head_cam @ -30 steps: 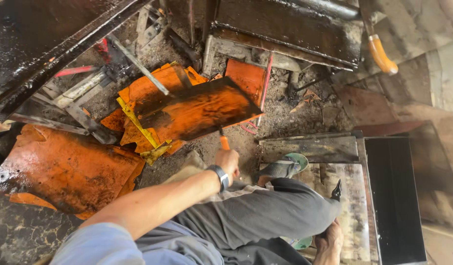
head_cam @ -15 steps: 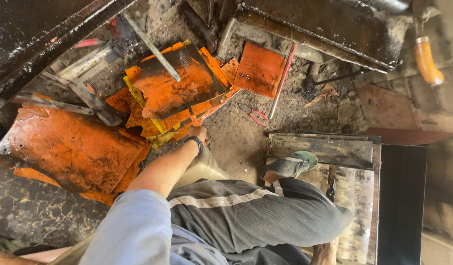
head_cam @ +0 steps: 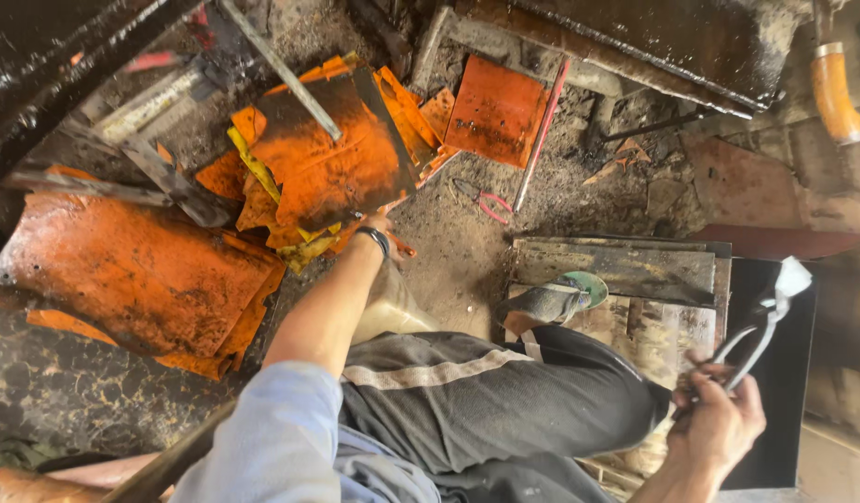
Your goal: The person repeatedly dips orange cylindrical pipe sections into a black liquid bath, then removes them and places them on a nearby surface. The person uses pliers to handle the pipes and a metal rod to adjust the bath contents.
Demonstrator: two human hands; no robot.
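My left hand (head_cam: 381, 226), a dark band on its wrist, reaches forward and grips the near edge of a rusty orange metal sheet (head_cam: 329, 154). That sheet lies tilted on a heap of orange and yellow offcuts (head_cam: 262, 200). At the lower right, my right hand (head_cam: 718, 421) is closed around the handles of metal shears (head_cam: 754, 340), which point upward and have white cloth (head_cam: 789, 278) wrapped at the top. My bent knee in dark trousers (head_cam: 504, 401) fills the space between the two hands.
A large orange sheet (head_cam: 122, 270) lies at the left and a small square one (head_cam: 497, 112) at the top. A red rod (head_cam: 540, 135) and pink-handled pliers (head_cam: 487, 203) rest on the dirt. A worn wooden block (head_cam: 625, 265) sits by my sandalled foot (head_cam: 549, 303). An orange-handled tool (head_cam: 835, 93) hangs at the top right.
My left hand has carried the dark-stained orange sheet forward and left onto the heap. My right hand with the shears has come into view at the lower right.
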